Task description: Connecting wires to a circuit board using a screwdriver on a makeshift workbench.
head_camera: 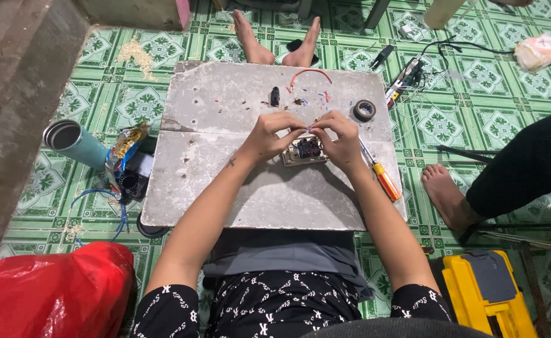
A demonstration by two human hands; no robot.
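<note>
My left hand [274,133] and my right hand [341,136] meet over a small white electrical switch box [305,153] lying on a grey stone slab [225,188]. Both sets of fingertips pinch thin wires just above the box, a bit of blue showing between them. Beside my right wrist lies a screwdriver with an orange and yellow handle [385,179]. Beyond my hands sit a roll of black tape [364,110], a curved red wire [310,73], a small black part [275,96] and scattered bits of coloured wire insulation [316,99].
Another person's bare feet [278,40] rest at the slab's far edge; a third person's foot [445,194] is at right. A teal metal cup [72,143], snack bag and blue wire lie left, a red plastic bag [50,291] near left, a yellow toolbox [485,293] near right, cables far right.
</note>
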